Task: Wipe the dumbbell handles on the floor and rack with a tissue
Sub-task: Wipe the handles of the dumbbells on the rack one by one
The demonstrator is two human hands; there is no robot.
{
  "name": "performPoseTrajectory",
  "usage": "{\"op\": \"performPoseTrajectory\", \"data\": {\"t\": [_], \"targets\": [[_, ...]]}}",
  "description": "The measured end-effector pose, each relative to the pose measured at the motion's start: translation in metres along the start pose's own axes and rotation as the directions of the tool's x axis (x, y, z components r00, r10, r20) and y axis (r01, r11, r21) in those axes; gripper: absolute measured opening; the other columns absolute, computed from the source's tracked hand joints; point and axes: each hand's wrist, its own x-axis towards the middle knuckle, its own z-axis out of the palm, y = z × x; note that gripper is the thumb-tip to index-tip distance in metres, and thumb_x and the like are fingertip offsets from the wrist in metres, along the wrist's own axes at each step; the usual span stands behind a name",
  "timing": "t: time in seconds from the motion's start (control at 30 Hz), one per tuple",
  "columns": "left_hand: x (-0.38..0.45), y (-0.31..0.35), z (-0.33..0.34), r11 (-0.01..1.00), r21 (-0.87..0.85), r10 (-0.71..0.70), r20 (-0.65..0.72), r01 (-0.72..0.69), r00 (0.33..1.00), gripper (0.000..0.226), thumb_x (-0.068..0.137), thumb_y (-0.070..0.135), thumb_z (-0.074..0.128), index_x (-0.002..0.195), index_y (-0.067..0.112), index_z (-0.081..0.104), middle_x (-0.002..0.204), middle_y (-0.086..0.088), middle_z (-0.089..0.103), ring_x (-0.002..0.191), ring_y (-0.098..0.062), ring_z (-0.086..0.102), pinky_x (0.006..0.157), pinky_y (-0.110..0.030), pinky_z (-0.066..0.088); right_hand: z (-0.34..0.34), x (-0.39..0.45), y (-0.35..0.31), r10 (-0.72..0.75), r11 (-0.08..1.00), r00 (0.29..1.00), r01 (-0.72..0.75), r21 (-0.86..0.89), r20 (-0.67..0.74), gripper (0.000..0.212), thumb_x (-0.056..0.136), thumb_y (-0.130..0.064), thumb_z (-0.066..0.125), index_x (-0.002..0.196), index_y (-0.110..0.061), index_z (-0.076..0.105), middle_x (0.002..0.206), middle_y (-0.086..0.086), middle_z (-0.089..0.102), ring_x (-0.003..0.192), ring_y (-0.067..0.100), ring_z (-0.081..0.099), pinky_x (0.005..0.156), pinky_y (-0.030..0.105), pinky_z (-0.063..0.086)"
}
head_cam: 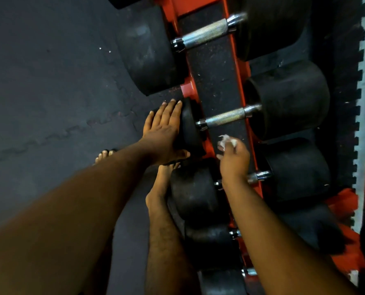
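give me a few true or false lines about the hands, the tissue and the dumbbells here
1. The right hand holds a tissue. True.
2. The left hand grips a dumbbell handle. False: its fingers lie straight against the near head of the middle dumbbell.
3. The tissue is wrapped round the middle handle. False: it sits apart from that handle, nearer the camera.
4. The dumbbells lie on a red rack. True.
5. The top handle is covered by a hand. False: it is bare, with no hand near it.
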Motion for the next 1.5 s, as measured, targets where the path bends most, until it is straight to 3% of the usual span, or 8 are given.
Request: {"op": "performPoseTrajectory", "data": {"t": [0.07,0.23,0.4,0.7,0.87,1.03,1.37,1.5], "targets": [[0.0,0.001,-0.001,1.0,0.005,-0.002,0.004,0.002,1.0,0.136,0.075,0.049,0.083,0.158,0.019,-0.021,0.167,-0.003,-0.022,0.152,-0.021,-0.024,0.124,-0.046,-0.013,0.01,0.012,-0.021,0.4,0.78,0.914,-0.376,0.501,0.064,0.014,0.103,-0.013,0.051,0.111,-0.014,0.062,0.11,0.011,0.068,0.102,0.023,0.064,0.091,0.044,0.054],[-0.001,0.002,-0.004,1.0,0.005,0.002,0.02,-0.002,1.0,0.134,0.076,0.048,0.082,0.158,0.02,-0.021,0.167,-0.001,-0.023,0.152,-0.02,-0.024,0.124,-0.046,-0.013,0.028,0.041,-0.075,0.427,0.505,0.902,-0.3,0.81,0.068,0.017,0.099,-0.008,0.048,0.091,-0.012,0.062,0.103,0.008,0.068,0.102,0.024,0.064,0.099,0.042,0.048],[-0.001,0.001,-0.004,1.0,0.004,0.009,0.028,-0.009,1.0,0.134,0.077,0.049,0.082,0.157,0.021,-0.022,0.166,-0.001,-0.024,0.152,-0.02,-0.025,0.123,-0.047,-0.014,0.03,0.052,-0.092,0.437,0.507,0.894,-0.334,0.795,0.097,0.02,0.095,-0.012,0.061,0.076,-0.015,0.055,0.068,-0.003,0.057,0.065,0.012,0.057,0.062,0.025,0.048],[-0.001,0.001,-0.005,1.0,-0.004,0.012,0.044,-0.012,0.999,0.134,0.078,0.048,0.081,0.157,0.02,-0.023,0.166,-0.002,-0.026,0.152,-0.021,-0.025,0.123,-0.046,-0.015,0.027,0.055,-0.08,0.41,0.501,0.895,-0.383,0.776,0.177,0.013,0.088,-0.023,0.073,0.085,-0.019,0.061,0.079,-0.005,0.057,0.077,0.013,0.059,0.094,0.039,0.052],[-0.001,0.002,-0.004,1.0,0.007,-0.002,0.032,0.002,0.999,0.134,0.077,0.049,0.081,0.157,0.02,-0.022,0.166,-0.002,-0.026,0.152,-0.021,-0.025,0.123,-0.046,-0.014,0.034,0.066,-0.075,0.4,0.537,0.904,-0.365,0.76,0.152,0.018,0.089,-0.029,0.073,0.08,-0.023,0.058,0.071,-0.009,0.057,0.066,0.008,0.061,0.074,0.031,0.053],[-0.001,0.002,-0.004,1.0,0.009,-0.005,0.037,0.005,0.999,0.134,0.077,0.049,0.081,0.157,0.02,-0.022,0.166,-0.002,-0.026,0.152,-0.021,-0.025,0.124,-0.046,-0.014,0.049,0.048,-0.061,0.388,0.601,0.908,-0.38,0.703,0.158,0.029,0.084,-0.024,0.077,0.109,-0.02,0.063,0.088,-0.004,0.065,0.086,0.014,0.063,0.093,0.039,0.05],[-0.002,0.002,-0.004,1.0,0.006,0.006,0.029,-0.007,1.0,0.134,0.077,0.05,0.081,0.158,0.019,-0.021,0.167,-0.003,-0.024,0.153,-0.021,-0.023,0.124,-0.048,-0.012,0.055,0.051,-0.05,0.387,0.584,0.904,-0.391,0.711,0.179,0.029,0.079,-0.026,0.083,0.099,-0.018,0.064,0.088,0.0,0.064,0.09,0.019,0.063,0.104,0.049,0.05],[-0.001,-0.002,-0.004,1.0,-0.013,0.014,0.021,-0.014,1.0,0.134,0.076,0.049,0.082,0.158,0.02,-0.021,0.167,-0.003,-0.023,0.152,-0.021,-0.024,0.124,-0.048,-0.013,0.044,0.058,-0.061,0.38,0.54,0.896,-0.417,0.731,0.23,0.013,0.088,-0.024,0.074,0.091,-0.022,0.061,0.08,-0.004,0.061,0.081,0.015,0.062,0.089,0.035,0.055]]}}
